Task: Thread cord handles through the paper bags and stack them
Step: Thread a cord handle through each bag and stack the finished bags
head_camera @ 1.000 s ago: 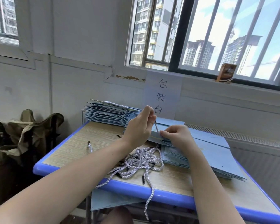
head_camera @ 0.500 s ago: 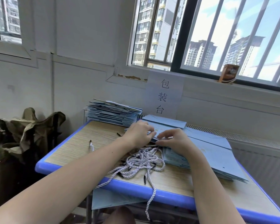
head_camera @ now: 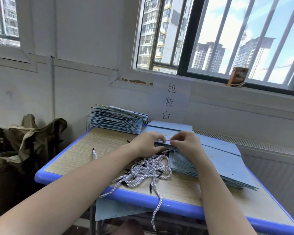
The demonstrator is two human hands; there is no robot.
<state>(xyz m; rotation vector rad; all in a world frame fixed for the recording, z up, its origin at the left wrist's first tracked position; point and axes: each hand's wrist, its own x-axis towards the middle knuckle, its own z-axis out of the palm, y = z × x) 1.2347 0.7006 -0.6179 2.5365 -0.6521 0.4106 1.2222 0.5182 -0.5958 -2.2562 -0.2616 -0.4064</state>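
Both hands met over the near edge of the top paper bag [head_camera: 170,129], a pale blue bag lying flat on an unfinished pile [head_camera: 215,160] at the right of the worktop [head_camera: 85,150]. The left hand [head_camera: 147,145] and the right hand [head_camera: 185,144] were each closed in a pinch on a short run of white twisted cord [head_camera: 167,141], which stretched between their fingertips just above the bag's top edge. Whether the cord end had already passed through a hole could not be told; the fingers hid that spot.

The cord looked soft and limp, with a twisted surface that should give grip, so it seemed best held close to its stiff dark tip, where it can be steered like a needle. Held farther back it would likely flop and miss the hole. The bag appeared light and thin, probably creasing easily, so pressing it flat near the hole, not lifting it by a corner, seemed the safer hold.

A loose tangle of spare cords [head_camera: 146,170] lay on the worktop just in front of the hands, one strand [head_camera: 157,206] hanging over the blue front rim; pulling one free might drag others with it. A single cord [head_camera: 94,152] lay apart to the left. A stack of bags with handles [head_camera: 116,119] stood at the far edge, well apart from the pile in work, so the task seemed partway through.
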